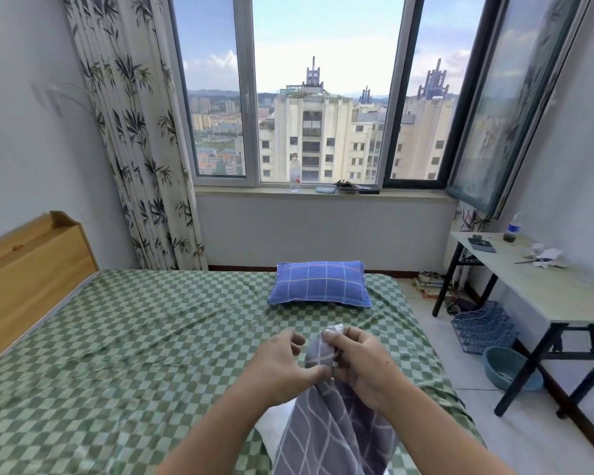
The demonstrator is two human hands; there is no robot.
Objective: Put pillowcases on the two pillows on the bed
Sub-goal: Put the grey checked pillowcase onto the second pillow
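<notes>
Grey checked pillowcase (326, 416) up in both hands here, bunched and hanging down toward the near edge of the bed (117, 337), with a white pillow (275, 423) peeking out just beneath it on the mattress. The right hand (360, 365) has its fingers curled round the top fold of the cloth, and the left hand (282, 361) pinches the fabric beside it, thumb and forefinger closed on the grey weave. It looks like the hunt for the opening, so this second cover is only at its start. Best play, I'd say: walk the fingers along the hem until the two layers part, then spread the hands wide to hold the mouth open before going near the pillow, since a bunched case could twist and jam on a corner. Beyond the pillowcase, toward the far edge of the bed, the blue checked pillow (319, 284) lies flat and already looks covered, so half the job seems done. Further out past that pillow, a clear bottle (295, 173) stands on the windowsill (254, 190), and to the right of the bed sits a pale table (542, 286).
</notes>
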